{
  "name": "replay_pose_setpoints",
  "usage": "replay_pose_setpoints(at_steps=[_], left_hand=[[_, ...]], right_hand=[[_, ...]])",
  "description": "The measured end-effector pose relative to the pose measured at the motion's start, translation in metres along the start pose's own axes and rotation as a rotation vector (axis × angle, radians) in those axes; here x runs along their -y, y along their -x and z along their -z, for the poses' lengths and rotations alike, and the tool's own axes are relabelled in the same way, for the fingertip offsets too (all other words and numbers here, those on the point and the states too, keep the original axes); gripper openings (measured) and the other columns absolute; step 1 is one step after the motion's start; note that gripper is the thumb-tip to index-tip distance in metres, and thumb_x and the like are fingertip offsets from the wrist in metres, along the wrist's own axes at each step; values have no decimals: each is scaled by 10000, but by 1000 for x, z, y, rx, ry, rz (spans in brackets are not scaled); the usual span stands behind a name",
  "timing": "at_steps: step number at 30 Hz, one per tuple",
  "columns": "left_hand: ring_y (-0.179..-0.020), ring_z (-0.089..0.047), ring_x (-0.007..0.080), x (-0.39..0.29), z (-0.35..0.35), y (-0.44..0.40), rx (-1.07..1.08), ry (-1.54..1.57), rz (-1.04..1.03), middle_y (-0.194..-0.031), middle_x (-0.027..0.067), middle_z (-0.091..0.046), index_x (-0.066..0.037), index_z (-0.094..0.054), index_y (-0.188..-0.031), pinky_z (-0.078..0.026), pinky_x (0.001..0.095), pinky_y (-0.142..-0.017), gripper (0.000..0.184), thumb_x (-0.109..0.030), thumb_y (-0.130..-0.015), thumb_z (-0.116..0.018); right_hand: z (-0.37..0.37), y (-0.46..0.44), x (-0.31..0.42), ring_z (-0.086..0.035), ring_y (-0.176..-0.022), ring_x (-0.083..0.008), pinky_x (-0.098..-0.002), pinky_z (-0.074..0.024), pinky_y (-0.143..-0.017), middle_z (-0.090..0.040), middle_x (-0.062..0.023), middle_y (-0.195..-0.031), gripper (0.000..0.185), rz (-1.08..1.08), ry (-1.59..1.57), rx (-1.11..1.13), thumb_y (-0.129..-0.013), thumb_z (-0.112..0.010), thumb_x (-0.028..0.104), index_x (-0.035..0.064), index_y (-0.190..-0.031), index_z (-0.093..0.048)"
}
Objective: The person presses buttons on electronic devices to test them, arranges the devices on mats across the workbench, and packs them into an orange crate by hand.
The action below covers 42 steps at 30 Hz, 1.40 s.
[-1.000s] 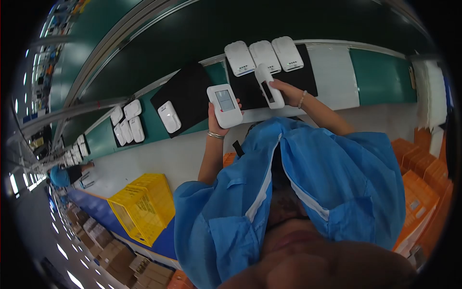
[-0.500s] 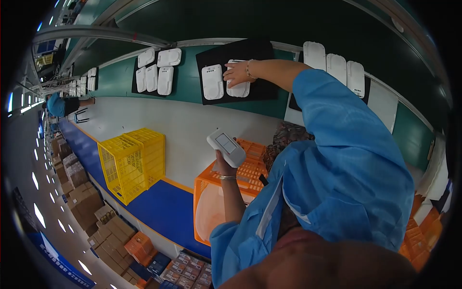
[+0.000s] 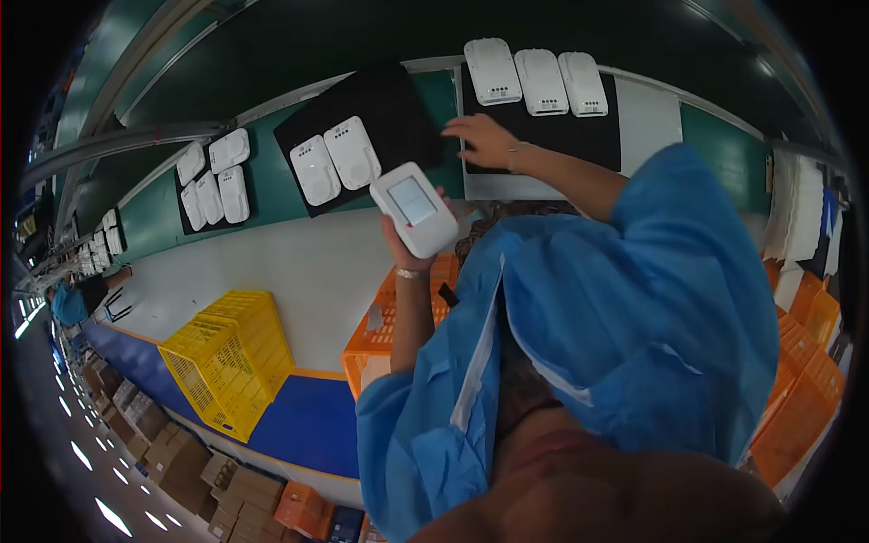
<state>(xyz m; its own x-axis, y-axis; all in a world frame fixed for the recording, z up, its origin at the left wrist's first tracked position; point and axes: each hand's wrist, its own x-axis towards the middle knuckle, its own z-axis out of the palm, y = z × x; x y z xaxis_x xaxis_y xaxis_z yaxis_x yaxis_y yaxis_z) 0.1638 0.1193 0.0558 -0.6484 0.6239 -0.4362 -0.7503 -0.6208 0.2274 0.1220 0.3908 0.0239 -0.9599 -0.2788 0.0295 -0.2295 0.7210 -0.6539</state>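
Note:
My left hand (image 3: pixel 400 249) is wrapped round a white handheld device with a screen (image 3: pixel 415 210). The screen is lit and faces up. My right hand (image 3: pixel 484 140) hangs over the edge of a black mat on the bench, its fingers stretched out and nothing in them. To the left of it, two white rounded device housings (image 3: pixel 353 152) lie side by side on another black mat (image 3: pixel 398 109). Above and right of that hand, three more white housings (image 3: pixel 541 81) rest in a row on the mat (image 3: pixel 593 136).
Further left along the green bench (image 3: pixel 149 213) sits a group of several white housings (image 3: pixel 208 197). Yellow crates (image 3: pixel 226 362) stand on the floor, and an orange crate (image 3: pixel 367 339) is close below my left arm. Cardboard boxes (image 3: pixel 181 471) line the lower left; another person (image 3: pixel 68 303) is far left.
My right hand has let go of a housing on the mat and moved right, its fingers now free. My left hand has raised the screen device nearer the bench. The view has turned.

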Motion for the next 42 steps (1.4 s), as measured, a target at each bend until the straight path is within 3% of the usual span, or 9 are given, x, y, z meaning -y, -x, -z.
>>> replay_pose_setpoints(at_steps=[2, 6, 12, 20, 30, 32, 33, 35, 42], left_hand=[[-1228, -488, 395, 7, -22, -25, 245, 121, 47, -1432, 212, -398, -174, -293, -1484, -387, 584, -1012, 892, -754, -816, -412], [-1229, -482, 401, 22, -47, -63, 307, 107, 174, -1440, 224, -380, -182, -286, -1486, -389, 584, -1013, 929, -760, -785, -480], [-1221, -495, 399, 49, -68, -88, 207, -141, 232, -1419, 223, -408, -163, -291, -1478, -424, 591, -983, 839, -687, -846, -465], [-1221, -508, 371, 82, -66, -79, 9, -274, 166, -1384, 192, -464, -161, -329, -1457, -426, 581, -981, 760, -669, -893, -380], [-1223, -506, 367, 97, -64, -72, 8, -323, 139, -1382, 190, -465, -165, -321, -1460, -421, 575, -989, 761, -674, -896, -365], [-1222, -502, 381, 100, -70, -74, 3, -269, 174, -1385, 201, -459, -163, -324, -1460, -413, 582, -992, 775, -684, -889, -366], [-1222, -502, 381, 102, -73, -76, 10, -262, 175, -1385, 201, -459, -163, -324, -1460, -413, 582, -992, 775, -684, -889, -366], [-1228, -491, 389, 104, -79, -82, 41, -210, 237, -1411, 210, -430, -172, -317, -1469, -388, 591, -1008, 796, -698, -874, -371], [-1215, -498, 401, 113, -95, -101, 163, -182, 313, -1408, 216, -430, -171, -309, -1473, -394, 595, -1003, 809, -700, -867, -388]], right_hand=[[27, 66, -32, -530, -1151, -315, -393, -441, -988, -566, -136, -1214, 432, -124, 31, -246, -760, -692, 130, 97, -1176, -581], [87, 150, -78, -538, -1128, -306, -385, -456, -970, -576, -125, -1192, 405, -559, 123, -481, -781, -677, 112, 94, -1174, -581], [101, 167, -133, -437, -1222, -379, -433, -374, -1049, -452, -199, -1335, 827, -699, 110, -719, -667, -790, 238, 61, -1364, -380], [101, 127, -123, -258, -1385, -370, -475, -329, -1056, -219, -235, -1501, 1117, -1014, 173, -400, -614, -834, 416, 219, -1494, -174], [140, 133, -130, -385, -1303, -402, -464, -387, -1047, -290, -235, -1460, 1120, -1004, 110, -208, -623, -849, 353, 183, -1494, -166], [154, 151, -133, -424, -1260, -372, -508, -421, -990, -346, -209, -1400, 1054, -730, -1028, -480, -688, -800, 329, 143, -1489, -142], [158, 164, -137, -424, -1260, -372, -508, -421, -990, -346, -209, -1400, 1054, -731, -1017, -481, -688, -800, 329, 143, -1489, -142], [164, 192, -141, -471, -1221, -368, -528, -441, -998, -378, -214, -1378, 907, -470, -1947, -356, -762, -738, 335, 116, -1477, -224], [155, 229, -87, -349, -1340, -432, -542, -392, -1034, -257, -296, -1477, 916, -58, -2298, -433, -733, -692, 468, 172, -1489, -268]])
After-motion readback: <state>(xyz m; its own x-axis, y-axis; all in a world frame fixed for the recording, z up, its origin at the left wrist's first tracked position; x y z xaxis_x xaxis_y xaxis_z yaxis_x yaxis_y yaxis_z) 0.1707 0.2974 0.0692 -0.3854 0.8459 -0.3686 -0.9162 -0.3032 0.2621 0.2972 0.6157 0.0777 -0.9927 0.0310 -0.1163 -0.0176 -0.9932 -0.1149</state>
